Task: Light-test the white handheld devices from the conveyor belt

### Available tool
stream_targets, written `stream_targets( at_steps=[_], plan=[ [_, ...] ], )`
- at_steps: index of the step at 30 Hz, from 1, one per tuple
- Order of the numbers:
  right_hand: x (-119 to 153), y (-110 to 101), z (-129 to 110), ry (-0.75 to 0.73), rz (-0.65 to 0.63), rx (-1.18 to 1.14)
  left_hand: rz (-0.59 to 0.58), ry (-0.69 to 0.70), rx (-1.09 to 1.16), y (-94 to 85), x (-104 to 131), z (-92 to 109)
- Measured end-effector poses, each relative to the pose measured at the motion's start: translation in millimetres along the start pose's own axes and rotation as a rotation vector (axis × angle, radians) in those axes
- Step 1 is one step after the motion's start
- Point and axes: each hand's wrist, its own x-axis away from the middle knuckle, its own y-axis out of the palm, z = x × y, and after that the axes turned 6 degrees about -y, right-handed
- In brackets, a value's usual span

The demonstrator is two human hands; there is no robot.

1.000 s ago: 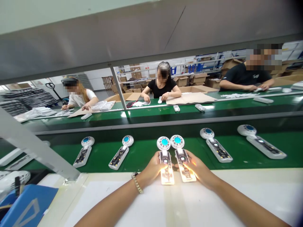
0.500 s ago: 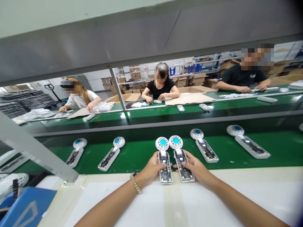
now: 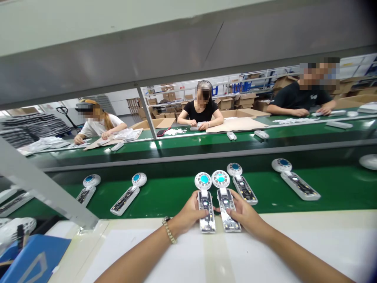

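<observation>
My left hand is closed round a device with a round white head, blue centre and clear body, its thumb on the body. A matching device is in my right hand, thumb on its front. Both devices are upright side by side, heads nearly touching, over the near edge of the green belt. Just behind the right one, a similar device lies on the belt. The fingers behind both bodies are mostly hidden.
More devices lie on the green belt, one at left, another at right. A slanted white post and blue box stand at left. Three people work across the far belt, beneath an overhead shelf.
The devices on the near belt have shifted left, and those on the far belt right. My thumbs have slid lower on the two held devices, which I still hold.
</observation>
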Motion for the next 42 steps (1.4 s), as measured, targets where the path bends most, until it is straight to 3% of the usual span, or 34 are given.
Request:
stream_targets(
  at_steps=[13, 23, 33, 37, 40, 42],
  plan=[
    [6.3, -6.6, 19.9, -0.04, 0.035, 0.08, -0.096, 0.035, -0.072, -8.6, -0.6, -5.6],
    [10.4, -3.5, 10.5, -0.072, -0.006, 0.131, -0.145, 0.044, -0.117, -3.0, 5.7, -0.8],
    [8.5, -0.5, 4.8, -0.07, -0.01, 0.038, -0.097, 0.05, -0.022, 4.3, 6.6, 3.7],
    [6.6, -1.5, -4.4, 0.13, 0.039, -0.142, -0.012, -0.057, 0.11, 1.5, 2.0, 6.8],
    [3.7, -1.9, -14.9, 0.239, 0.036, -0.268, 0.174, -0.123, 0.177, -8.0, -4.7, 13.0],
    [0.2, -4.6, -18.0, 0.247, 0.036, -0.297, 0.37, -0.075, 0.098, -20.5, -9.5, 18.6]
  ],
)
